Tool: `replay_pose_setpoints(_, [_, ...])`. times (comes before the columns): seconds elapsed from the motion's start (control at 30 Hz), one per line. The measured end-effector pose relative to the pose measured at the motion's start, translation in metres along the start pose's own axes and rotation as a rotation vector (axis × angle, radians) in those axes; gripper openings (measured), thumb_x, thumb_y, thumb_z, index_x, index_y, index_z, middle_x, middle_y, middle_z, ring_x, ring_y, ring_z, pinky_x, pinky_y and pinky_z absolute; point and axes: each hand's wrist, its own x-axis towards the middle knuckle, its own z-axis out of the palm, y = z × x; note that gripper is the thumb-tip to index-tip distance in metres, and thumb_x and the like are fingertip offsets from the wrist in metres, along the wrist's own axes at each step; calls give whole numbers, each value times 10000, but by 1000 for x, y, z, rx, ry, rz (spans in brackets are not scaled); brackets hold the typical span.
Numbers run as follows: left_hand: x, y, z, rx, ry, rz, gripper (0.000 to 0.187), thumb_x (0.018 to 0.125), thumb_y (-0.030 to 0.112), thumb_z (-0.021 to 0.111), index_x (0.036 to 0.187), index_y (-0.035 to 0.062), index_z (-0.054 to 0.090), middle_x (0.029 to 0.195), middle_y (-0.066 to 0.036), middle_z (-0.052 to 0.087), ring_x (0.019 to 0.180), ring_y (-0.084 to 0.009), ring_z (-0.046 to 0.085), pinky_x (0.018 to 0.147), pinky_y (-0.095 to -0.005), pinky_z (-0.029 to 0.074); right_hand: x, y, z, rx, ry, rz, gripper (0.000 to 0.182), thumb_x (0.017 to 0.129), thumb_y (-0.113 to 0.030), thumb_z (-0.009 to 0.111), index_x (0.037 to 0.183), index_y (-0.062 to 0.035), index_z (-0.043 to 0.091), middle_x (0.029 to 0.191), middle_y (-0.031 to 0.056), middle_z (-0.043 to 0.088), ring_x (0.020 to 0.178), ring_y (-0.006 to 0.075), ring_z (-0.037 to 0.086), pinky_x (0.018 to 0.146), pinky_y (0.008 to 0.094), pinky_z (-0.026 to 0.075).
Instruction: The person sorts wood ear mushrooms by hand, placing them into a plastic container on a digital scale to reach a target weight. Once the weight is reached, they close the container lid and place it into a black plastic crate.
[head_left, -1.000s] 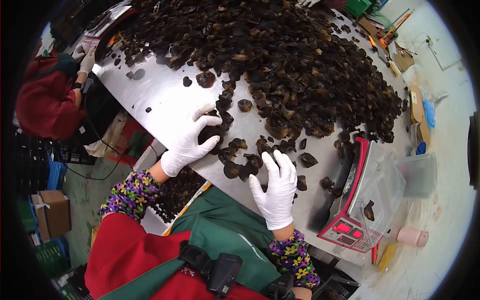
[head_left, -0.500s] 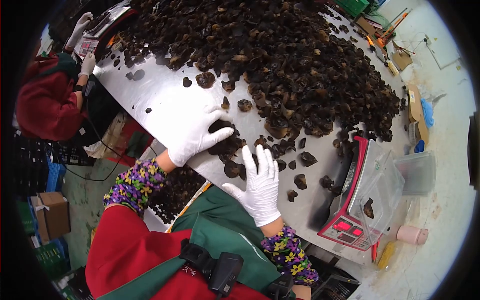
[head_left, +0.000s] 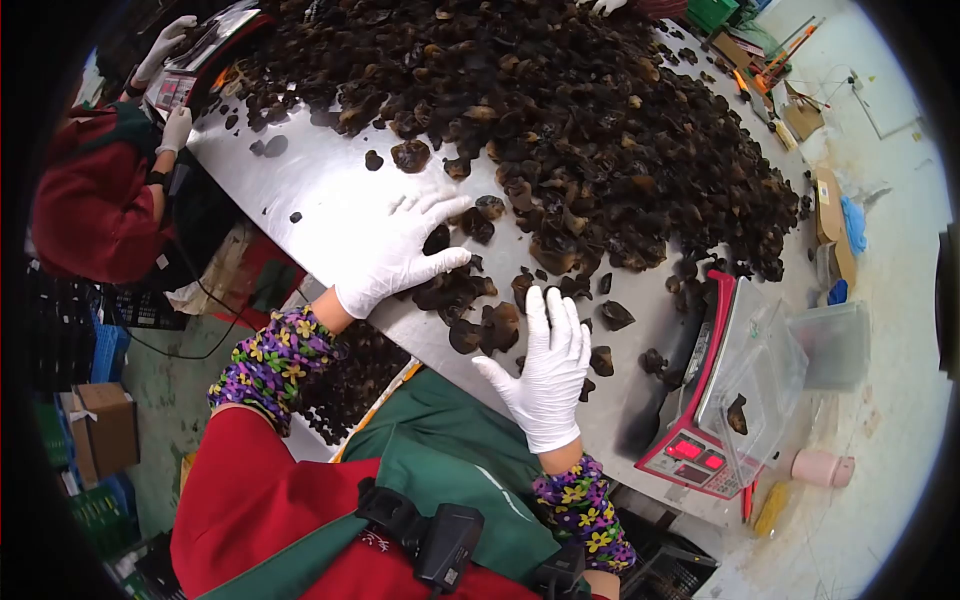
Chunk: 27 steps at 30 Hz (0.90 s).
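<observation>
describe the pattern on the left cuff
The left cuff is purple with yellow flowers and green patches, seen best in the head view.

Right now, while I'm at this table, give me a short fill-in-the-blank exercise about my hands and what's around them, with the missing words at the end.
The left hand and right hand, near loose dark pieces, wear gloves coloured ____.
The sleeve covers are printed with ____.
The nearer scale stands on the person's ____ side.
The apron is coloured ____.
Missing words: white; flowers; right; green.
</observation>
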Motion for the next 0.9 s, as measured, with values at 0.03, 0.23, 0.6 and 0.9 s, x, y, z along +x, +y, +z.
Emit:
replay_pose_setpoints(0.03, [1, -1, 1, -44, -72, 49, 692, 905, 559, 660, 1442, 143, 528, 1483, -185, 499, 1409, -401, 418, 1185, -540, 290, -2, 5, 0, -1, 12, 17, 1037, 738, -632, 764, 1549, -112, 383, 1526, 178, 418, 1408, 372, 385, 1129, 577, 303])
replay_pose_setpoints(0.23, [-19, 5, 8, -230, -139, 84, 588, 854, 353, 778, 1359, 107, 605, 1364, -137, 594, 1277, -334, 546, 1086, -423, 442, 2, 11, -2, 10, -22, 36, 1040, 742, -600, 777, 1560, -113, 358, 1547, 145, 415, 1429, 349, 372, 1134, 593, 287])
replay_pose_setpoints(0.6, [1, 16, 0, -134, -232, 225, 523, 880, 528, 683, 1241, 150, 680, 1263, -98, 668, 1230, -321, 581, 1090, -456, 395, -5, -3, 20, -4, -32, -99, 969, 739, -556, 781, 1513, -95, 423, 1383, 100, 514, 1327, 299, 451, 1135, 608, 275])
replay_pose_setpoints(0.9, [-41, 21, 27, 24, 33, 144, 543, 809, 461, 741, 1244, 141, 687, 1295, -80, 656, 1299, -323, 527, 1078, -482, 388, -22, 0, 18, -50, -20, 47, 1024, 738, -670, 745, 1543, -140, 401, 1533, 212, 360, 1425, 500, 291, 1117, 682, 265])
